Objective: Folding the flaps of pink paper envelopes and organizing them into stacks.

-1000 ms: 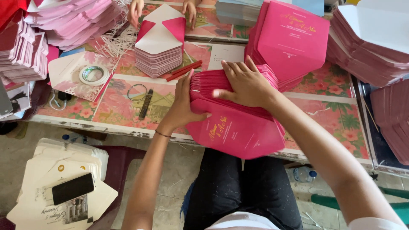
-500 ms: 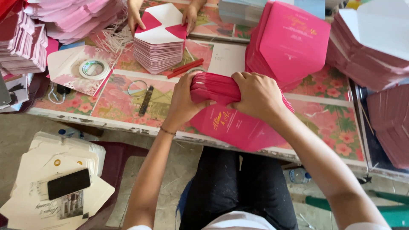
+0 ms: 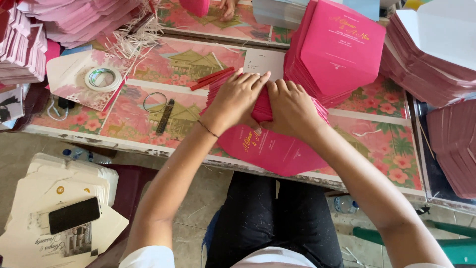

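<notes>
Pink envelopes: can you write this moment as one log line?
left hand: pressing pink envelope stack | right hand: pressing same stack | stack: on flowered table | nearby: tape roll, red strips

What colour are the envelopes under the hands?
Bright pink envelopes with gold writing, pressed under the left hand and right hand; head view.

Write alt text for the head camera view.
Both hands, left hand and right hand, press side by side on a stack of pink envelopes at a floral table; a taller pink pile stands behind.
</notes>
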